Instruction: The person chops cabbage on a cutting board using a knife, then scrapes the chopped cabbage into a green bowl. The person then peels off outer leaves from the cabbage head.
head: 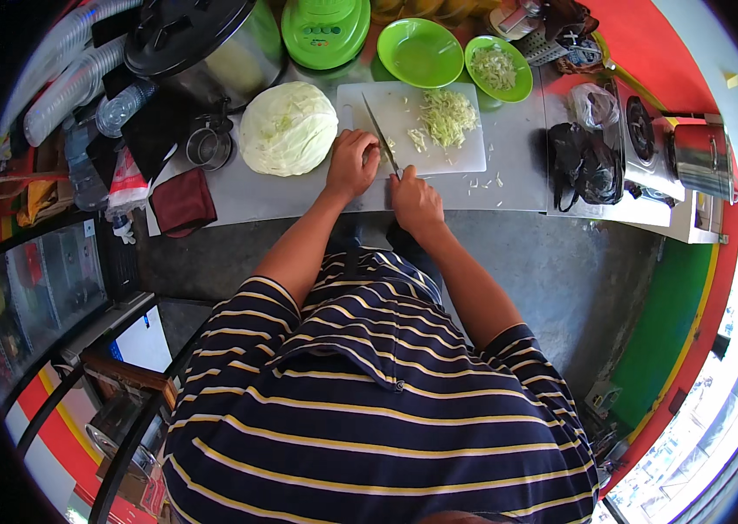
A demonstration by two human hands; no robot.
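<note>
My right hand (418, 200) grips the handle of a kitchen knife (378, 130) at the front edge of a white cutting board (357, 105). The blade points away from me and slants to the left across the board. At the board's left front corner is my left hand (354, 164), fingers curled close to the blade; whether they hold anything is hidden. Just left of it sits a large pale green cabbage (288, 129) on the metal table. Shredded cabbage (448, 119) lies heaped on the right half of the board, with loose bits around it.
Behind the board are a green bowl (420, 52), a smaller bowl (524, 84) with shreds and a green blender base (325, 33). A large lidded pot (231, 65), metal cup (209, 148) and maroon cloth (183, 203) are left. Black bags (581, 164) and a stove (649, 157) stand right.
</note>
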